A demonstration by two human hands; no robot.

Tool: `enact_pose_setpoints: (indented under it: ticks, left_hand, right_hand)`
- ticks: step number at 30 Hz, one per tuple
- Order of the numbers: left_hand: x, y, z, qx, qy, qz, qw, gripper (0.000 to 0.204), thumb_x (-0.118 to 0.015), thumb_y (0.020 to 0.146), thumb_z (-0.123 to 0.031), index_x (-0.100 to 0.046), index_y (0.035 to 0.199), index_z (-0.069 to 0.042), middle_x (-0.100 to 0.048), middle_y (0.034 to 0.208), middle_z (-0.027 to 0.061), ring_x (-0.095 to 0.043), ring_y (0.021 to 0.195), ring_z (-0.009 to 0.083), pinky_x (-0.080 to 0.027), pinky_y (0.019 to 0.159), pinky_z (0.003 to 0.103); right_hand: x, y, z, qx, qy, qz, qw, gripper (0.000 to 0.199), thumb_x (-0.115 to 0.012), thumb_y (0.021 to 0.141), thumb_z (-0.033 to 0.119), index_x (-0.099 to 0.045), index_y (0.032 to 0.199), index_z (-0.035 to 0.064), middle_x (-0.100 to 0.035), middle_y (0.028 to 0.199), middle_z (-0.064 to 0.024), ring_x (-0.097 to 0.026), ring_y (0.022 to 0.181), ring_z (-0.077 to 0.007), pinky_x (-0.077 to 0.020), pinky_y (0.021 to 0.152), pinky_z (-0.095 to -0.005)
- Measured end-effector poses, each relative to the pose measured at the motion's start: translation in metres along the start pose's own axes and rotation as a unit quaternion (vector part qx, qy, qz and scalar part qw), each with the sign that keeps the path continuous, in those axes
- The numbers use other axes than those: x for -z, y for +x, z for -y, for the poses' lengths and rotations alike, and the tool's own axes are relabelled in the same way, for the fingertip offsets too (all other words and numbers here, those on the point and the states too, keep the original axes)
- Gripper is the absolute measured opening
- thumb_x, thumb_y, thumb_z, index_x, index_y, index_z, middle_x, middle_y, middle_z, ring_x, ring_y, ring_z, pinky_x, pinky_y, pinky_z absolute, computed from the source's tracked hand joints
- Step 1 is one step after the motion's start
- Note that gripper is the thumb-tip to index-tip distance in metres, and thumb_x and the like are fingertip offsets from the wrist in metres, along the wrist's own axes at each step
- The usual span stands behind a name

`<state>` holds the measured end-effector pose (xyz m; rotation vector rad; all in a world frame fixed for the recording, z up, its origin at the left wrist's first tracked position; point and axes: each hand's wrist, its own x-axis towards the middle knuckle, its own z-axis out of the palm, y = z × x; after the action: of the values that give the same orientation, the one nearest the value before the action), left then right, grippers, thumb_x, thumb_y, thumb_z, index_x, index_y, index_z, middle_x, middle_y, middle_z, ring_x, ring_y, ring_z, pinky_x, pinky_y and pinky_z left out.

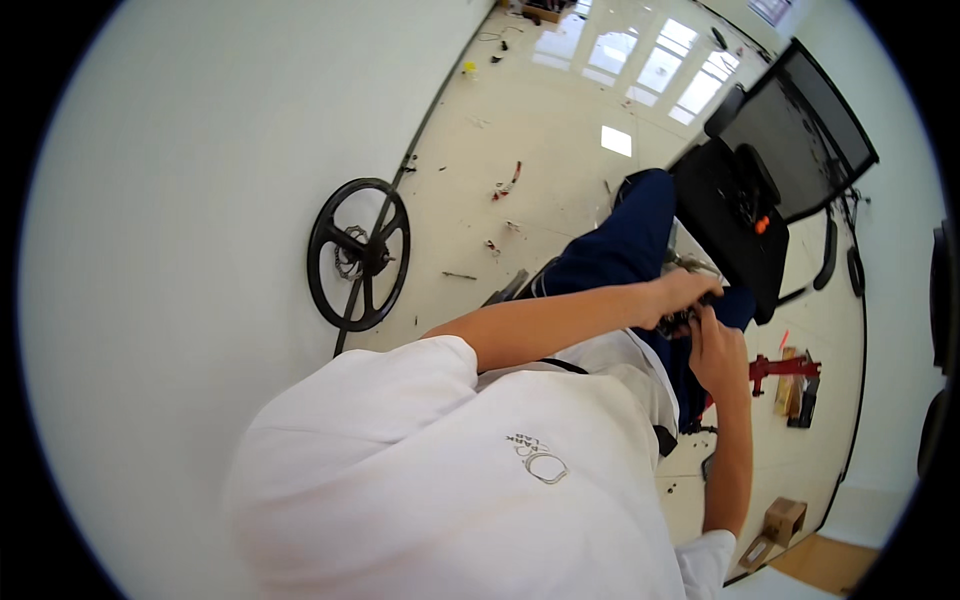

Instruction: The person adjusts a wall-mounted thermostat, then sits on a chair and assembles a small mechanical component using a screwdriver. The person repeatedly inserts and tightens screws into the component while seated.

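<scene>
Close together over my lap, my left hand point(678, 290) and my right hand point(717, 350) both have their fingers closed around a small dark mechanical part point(674, 323). Its exact kind is too small and too covered by my fingers to make out. My left forearm reaches across from the left, and my right one comes up from below. Beneath the hands are my dark blue trousers point(612, 243). Just beyond my left hand lies a crumpled, pale clear wrapping point(690, 262), partly hidden.
A black mesh-back chair point(727, 212) stands ahead, with small dark parts and an orange piece point(762, 225) on its seat. A black spoked wheel point(317, 255) leans on the left wall. Right lie a red metal frame part point(785, 368) and a cardboard box point(785, 520). Small pieces litter the floor.
</scene>
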<state>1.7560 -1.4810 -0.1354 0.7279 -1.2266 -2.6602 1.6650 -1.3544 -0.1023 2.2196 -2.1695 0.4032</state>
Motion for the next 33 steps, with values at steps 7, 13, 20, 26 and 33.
enact_pose_setpoints:
  ticks: [7, 13, 20, 26, 33]
  left_hand:
    - [-0.025, 0.02, 0.001, -0.568, 0.135, -0.27, 0.766, 0.037, -0.07, 0.08, -0.022, -0.048, 0.059, -0.001, -0.048, 0.056, 0.0125, -0.048, 0.045, 0.0254, -0.037, 0.045, 0.035]
    - [-0.008, 0.011, -0.017, -0.668, 0.32, -0.16, 0.652, 0.028, -0.068, 0.079, -0.007, -0.049, 0.059, 0.0, -0.044, 0.058, 0.0128, -0.045, 0.046, 0.0284, -0.034, 0.044, 0.035]
    - [-0.003, 0.04, 0.002, -0.525, 0.257, -0.129, 0.801, 0.037, -0.058, 0.091, -0.014, -0.049, 0.06, 0.002, -0.049, 0.052, 0.0014, -0.044, 0.05, 0.0046, -0.035, 0.047, 0.027]
    - [-0.022, 0.048, 0.031, -0.395, 0.216, -0.177, 0.875, 0.042, -0.056, 0.092, -0.024, -0.054, 0.06, 0.002, -0.051, 0.052, 0.0012, -0.046, 0.049, 0.0059, -0.037, 0.047, 0.026]
    - [0.012, 0.115, 0.078, -0.16, 0.094, -0.248, 0.951, 0.039, -0.057, 0.088, -0.033, -0.055, 0.061, -0.005, -0.055, 0.062, 0.0034, -0.05, 0.057, 0.0128, -0.04, 0.054, 0.031]
  right_hand:
    - [-0.022, 0.014, 0.011, -0.195, 0.398, -0.171, 0.88, 0.027, -0.039, 0.103, 0.022, -0.054, 0.106, -0.0008, -0.046, 0.057, -0.0005, -0.039, 0.045, -0.0097, -0.0303, 0.043, -0.0248]
    - [-0.079, 0.026, 0.018, -0.159, 0.512, -0.323, 0.78, 0.038, -0.036, 0.105, 0.032, -0.055, 0.116, 0.0009, -0.043, 0.054, 0.004, -0.036, 0.039, -0.0022, -0.0275, 0.036, -0.0214]
    - [-0.051, 0.004, 0.01, -0.162, 0.331, -0.303, 0.879, 0.024, -0.05, 0.096, 0.016, -0.05, 0.086, -0.005, -0.056, 0.064, -0.0176, -0.058, 0.055, -0.0317, -0.0405, 0.051, -0.0395]
    - [-0.049, -0.019, -0.004, -0.185, 0.255, -0.294, 0.902, 0.022, -0.055, 0.093, 0.015, -0.049, 0.083, -0.004, -0.058, 0.064, -0.0262, -0.059, 0.062, -0.0449, -0.0429, 0.052, -0.0478]
    - [-0.08, -0.014, -0.046, -0.249, 0.085, -0.136, 0.955, 0.034, -0.057, 0.092, 0.025, -0.056, 0.084, -0.0073, -0.061, 0.071, -0.0292, -0.059, 0.068, -0.0473, -0.0469, 0.06, -0.05]
